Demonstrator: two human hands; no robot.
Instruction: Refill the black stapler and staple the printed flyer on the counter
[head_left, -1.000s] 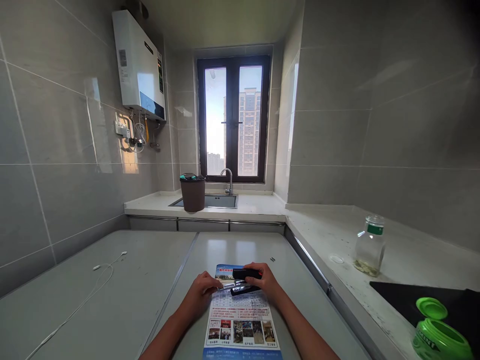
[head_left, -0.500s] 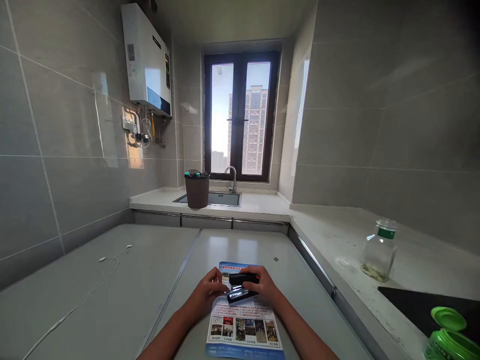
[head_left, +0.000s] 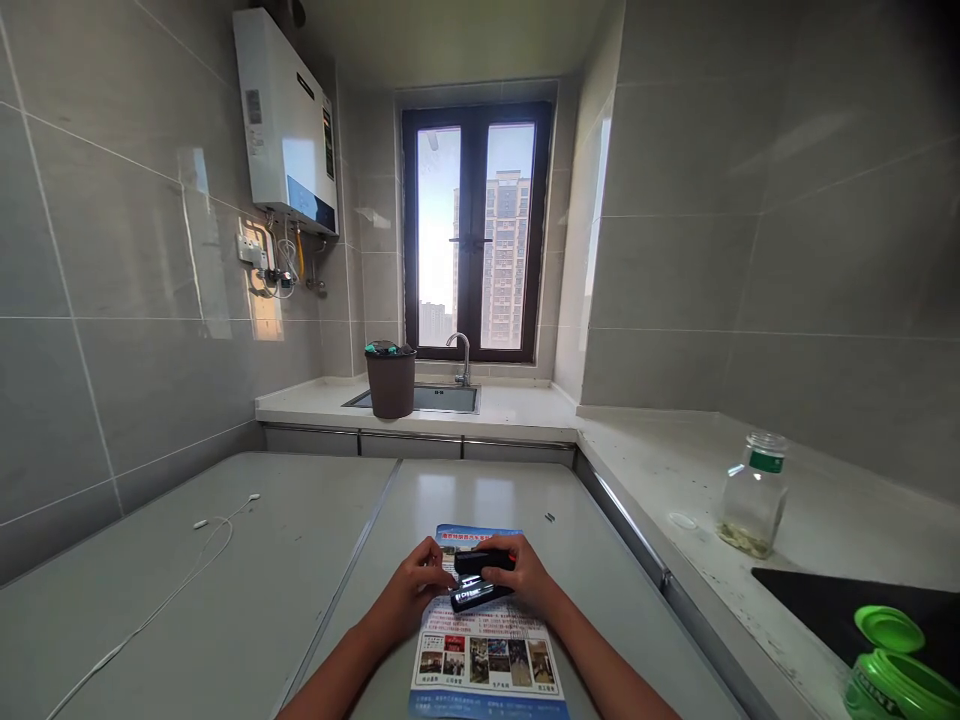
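Note:
A black stapler [head_left: 480, 592] with a shiny metal part is spread open over a printed leaflet [head_left: 487, 680]. My right hand [head_left: 525, 575] grips it from the right, fingers wrapped round its dark upper arm. On the other side my left hand [head_left: 416, 580] is closed in a pinch at the stapler's left end. Whatever sits between those fingertips is too small to make out. The leaflet lies flat beneath both hands, blue at its top and bottom edges, with rows of photos.
Two small dark strips [head_left: 550, 517] lie beyond my right hand on the grey table [head_left: 360, 620]. A white cable [head_left: 169, 600] runs along the left. On the right counter stand a glass jar [head_left: 752, 500] and an open green container [head_left: 896, 685]. A brown bin [head_left: 391, 385] is by the sink.
The view has shifted slightly. Both hands and the stapler keep nearly the same pose over the leaflet.

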